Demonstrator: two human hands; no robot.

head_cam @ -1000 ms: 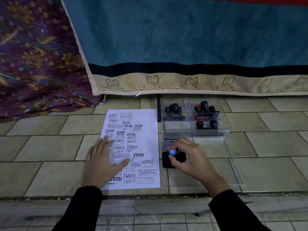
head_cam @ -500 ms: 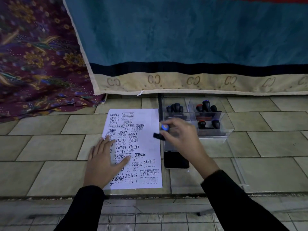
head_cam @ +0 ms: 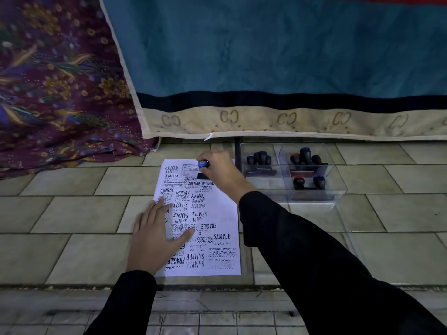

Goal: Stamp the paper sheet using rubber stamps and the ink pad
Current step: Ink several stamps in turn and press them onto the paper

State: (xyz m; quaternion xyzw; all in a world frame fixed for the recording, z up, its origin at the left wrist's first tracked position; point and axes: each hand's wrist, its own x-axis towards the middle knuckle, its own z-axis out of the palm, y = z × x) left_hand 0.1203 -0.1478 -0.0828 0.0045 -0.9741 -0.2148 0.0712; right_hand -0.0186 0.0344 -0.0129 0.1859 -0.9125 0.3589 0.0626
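A white paper sheet (head_cam: 225, 209) covered with black stamp prints lies on the tiled floor. My left hand (head_cam: 154, 235) lies flat on its lower left part, fingers spread. My right hand (head_cam: 219, 170) grips a rubber stamp with a blue-topped knob (head_cam: 202, 163) at the sheet's upper middle; the stamp's black base sits at the paper. My right arm hides the ink pad.
A clear plastic organiser (head_cam: 338, 194) with several black stamps in its compartments stands right of the sheet. A teal and beige mat (head_cam: 266, 68) hangs behind, with purple floral cloth (head_cam: 55, 93) at left. A step edge (head_cam: 217, 286) runs across below the sheet.
My right hand lifted the blue-topped stamp off the ink pad and carried it up and left, down to the sheet's top. My left hand stayed flat on the paper.
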